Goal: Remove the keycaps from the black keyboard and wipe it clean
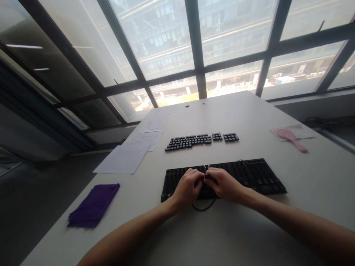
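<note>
A black keyboard lies on the table in front of me, mostly stripped of its keycaps. Over its middle, my left hand is closed in a pinch, fingertips meeting those of my right hand. My right hand pinches a small black keycap, with thin shiny metal ends showing just above it; the rest of that metal thing is hidden by the fingers. A loop of black cable hangs out at the keyboard's near edge. Beyond the keyboard, removed black keycaps are laid out in rows in three groups.
A folded purple cloth lies at the left edge of the white table. Sheets of paper run along the left side. At the right, a pink hairbrush-like thing rests on clear plastic. Large windows stand behind.
</note>
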Demonstrator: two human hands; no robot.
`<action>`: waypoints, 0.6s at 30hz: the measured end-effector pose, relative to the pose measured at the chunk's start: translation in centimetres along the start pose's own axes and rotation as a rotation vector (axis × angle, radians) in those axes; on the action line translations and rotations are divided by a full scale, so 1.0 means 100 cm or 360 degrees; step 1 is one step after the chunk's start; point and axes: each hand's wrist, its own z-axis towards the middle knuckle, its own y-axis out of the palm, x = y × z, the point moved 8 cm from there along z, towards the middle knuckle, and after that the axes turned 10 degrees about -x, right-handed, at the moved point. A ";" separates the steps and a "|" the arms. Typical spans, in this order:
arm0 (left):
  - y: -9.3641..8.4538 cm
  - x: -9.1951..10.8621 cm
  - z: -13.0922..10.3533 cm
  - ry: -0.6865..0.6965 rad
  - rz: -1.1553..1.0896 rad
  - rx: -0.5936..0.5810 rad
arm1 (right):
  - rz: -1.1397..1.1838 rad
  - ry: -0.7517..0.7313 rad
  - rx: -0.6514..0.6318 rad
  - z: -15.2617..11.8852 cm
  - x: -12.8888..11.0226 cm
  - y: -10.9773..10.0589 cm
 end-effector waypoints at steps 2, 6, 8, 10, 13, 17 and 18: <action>0.000 0.004 0.000 0.0032 0.0013 -0.0044 | -0.0091 -0.0055 -0.0009 -0.004 -0.002 0.003; 0.006 0.015 -0.002 0.0142 0.0047 -0.0220 | -0.0320 -0.0325 -0.0103 -0.012 -0.013 0.012; 0.008 0.015 -0.002 0.0143 0.0039 -0.0263 | -0.0298 -0.0359 -0.0092 -0.013 -0.014 0.013; 0.009 0.011 0.000 0.0108 0.0011 -0.0256 | -0.0129 -0.0286 -0.0023 -0.011 -0.009 0.008; 0.009 0.004 0.002 0.0062 -0.0072 -0.0217 | 0.0211 -0.0141 0.0069 -0.008 0.003 0.001; 0.006 0.001 0.003 0.0020 -0.0227 -0.0149 | 0.0527 0.0078 0.0153 -0.007 0.019 -0.004; 0.005 0.001 0.003 0.0023 -0.0246 -0.0134 | 0.0542 0.0099 0.0177 -0.007 0.020 -0.005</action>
